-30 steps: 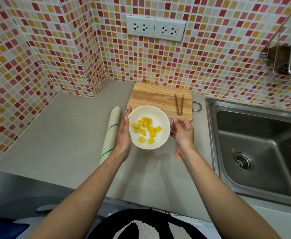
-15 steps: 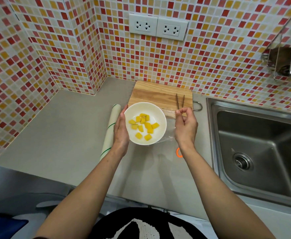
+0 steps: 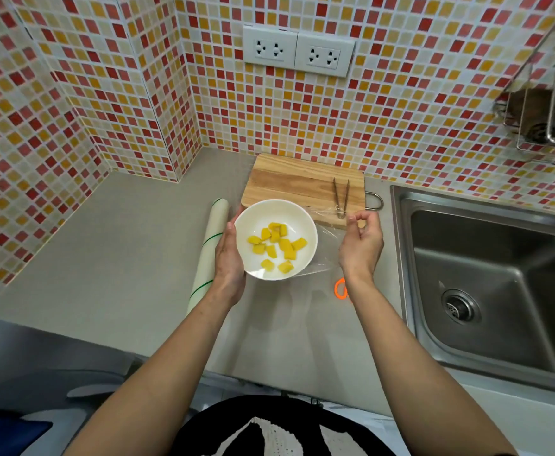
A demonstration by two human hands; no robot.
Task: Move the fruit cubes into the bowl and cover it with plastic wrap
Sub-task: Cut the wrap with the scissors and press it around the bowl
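A white bowl holding several yellow fruit cubes sits on the grey counter in front of the wooden cutting board. My left hand holds the bowl's left side. My right hand is to the right of the bowl and pinches the edge of a clear sheet of plastic wrap, which stretches from the bowl's right rim towards my fingers. How far the wrap lies over the bowl cannot be told.
A roll of plastic wrap lies left of the bowl. Metal tongs rest on the board's right part. An orange ring lies near my right wrist. A steel sink is at the right, a wire rack on the wall.
My right hand has moved right and away from the bowl, pulling the clear wrap out with it. The bowl has shifted slightly away from me. My left hand stays on the bowl's left side.
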